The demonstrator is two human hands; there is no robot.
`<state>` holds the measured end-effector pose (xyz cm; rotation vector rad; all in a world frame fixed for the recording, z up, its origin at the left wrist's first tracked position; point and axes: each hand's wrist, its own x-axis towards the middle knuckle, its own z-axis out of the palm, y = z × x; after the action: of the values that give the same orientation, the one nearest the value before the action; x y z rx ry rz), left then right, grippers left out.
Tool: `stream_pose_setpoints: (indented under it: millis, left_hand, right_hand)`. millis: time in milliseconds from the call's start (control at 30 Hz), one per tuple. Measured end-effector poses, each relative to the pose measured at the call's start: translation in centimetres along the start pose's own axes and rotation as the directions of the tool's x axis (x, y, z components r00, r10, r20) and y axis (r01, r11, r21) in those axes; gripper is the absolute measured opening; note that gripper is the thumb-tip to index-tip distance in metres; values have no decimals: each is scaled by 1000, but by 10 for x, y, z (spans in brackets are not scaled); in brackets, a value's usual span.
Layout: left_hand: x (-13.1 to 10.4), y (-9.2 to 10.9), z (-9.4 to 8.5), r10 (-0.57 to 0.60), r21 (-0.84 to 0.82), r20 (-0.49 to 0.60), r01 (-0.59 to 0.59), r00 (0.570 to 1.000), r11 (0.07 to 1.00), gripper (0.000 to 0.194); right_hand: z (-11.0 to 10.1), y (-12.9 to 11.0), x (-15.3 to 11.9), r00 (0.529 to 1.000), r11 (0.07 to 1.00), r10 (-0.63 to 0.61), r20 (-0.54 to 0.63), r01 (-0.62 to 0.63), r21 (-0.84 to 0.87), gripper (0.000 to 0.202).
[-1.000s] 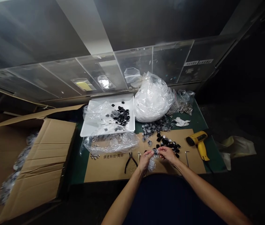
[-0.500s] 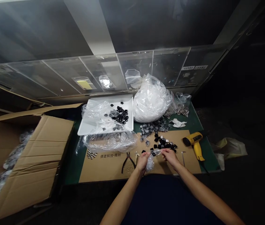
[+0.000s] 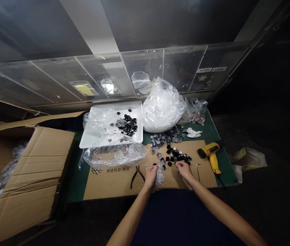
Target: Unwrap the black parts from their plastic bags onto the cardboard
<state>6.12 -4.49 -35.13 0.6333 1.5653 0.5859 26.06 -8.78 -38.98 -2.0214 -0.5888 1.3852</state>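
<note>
My left hand is closed on the edge of a clear plastic bag low on the cardboard sheet. My right hand is closed beside the pile of black cubes; whatever its fingertips pinch is too small to make out. Between the two hands lie the bag and a bare strip of cardboard. Pliers rest left of my left hand, and a hex key lies right of my right hand.
A yellow heat gun lies at the right. Behind are a white tray with black pieces and a big stuffed plastic bag. A large open carton stands left. Metal parts sit at the back right.
My hands have moved apart; the right one no longer touches the clear plastic between them. My left hand has shifted slightly left with the bag. The view has shifted a little.
</note>
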Motion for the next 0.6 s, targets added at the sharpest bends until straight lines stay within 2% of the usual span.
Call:
stream_pose_setpoints:
  millis: [133,267,333,400,467,600]
  left_hand:
    - [-5,-1,-19,-66,-86,6,67,998,994,25]
    - [-13,-7,-30,-79,-93,-78,72,994,993,32]
    - [-20,-8,-32,-63,-150,-77,51,995,987,36]
    - [-27,-9,-33,-40,-241,-36,30,999,970,36]
    - [-33,-8,-34,-24,-267,-20,18,999,964,29]
    - [-37,-5,-39,-69,-170,-55,58,996,984,30]
  right_hand:
    - [12,-13,13,990,955,-134,45,141,-263,17]
    - [45,-43,26,932,769,-323,167,361,-528,21]
    - [67,-58,35,899,660,-371,232,431,-615,29]
    - [86,-69,46,905,596,-340,255,417,-686,36]
    - [99,-73,55,928,585,-274,253,370,-721,34]
    - [101,-69,63,932,629,-228,280,361,-688,16]
